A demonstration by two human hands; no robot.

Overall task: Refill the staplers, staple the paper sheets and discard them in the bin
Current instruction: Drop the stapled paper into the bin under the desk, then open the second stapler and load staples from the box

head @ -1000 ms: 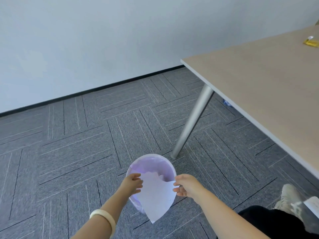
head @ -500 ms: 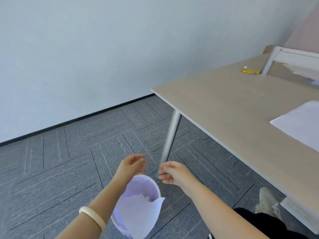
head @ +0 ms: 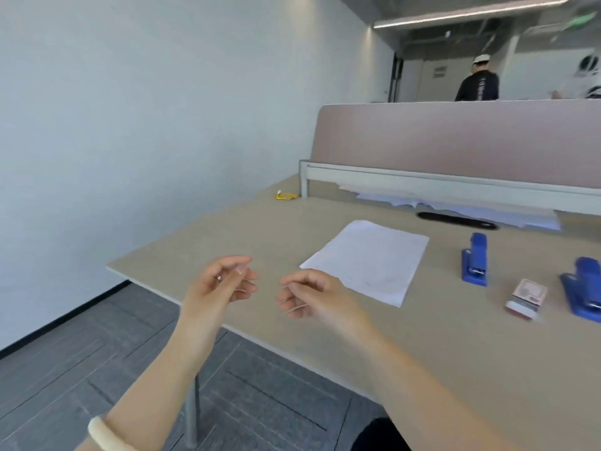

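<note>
My left hand (head: 221, 284) and my right hand (head: 309, 296) hover over the near left corner of the desk (head: 247, 242), both empty with fingers loosely curled and apart. A white stack of paper sheets (head: 367, 258) lies on the desk just beyond my right hand. Further right stand two blue staplers, one (head: 475, 263) upright in the middle and another (head: 583, 289) at the right edge of the view. A small box of staples (head: 525, 297) lies between them. The bin is out of view.
A pink divider panel (head: 455, 138) with a white rail closes the desk's far side, and more papers (head: 455, 206) lie under it. A yellow item (head: 286, 196) rests at the far left corner. A person (head: 478, 83) stands beyond the divider. Grey carpet lies below left.
The paper sheets left my hands and dropped into the purple bin. My view then swung up from the floor to the desk, and both hands rose empty.
</note>
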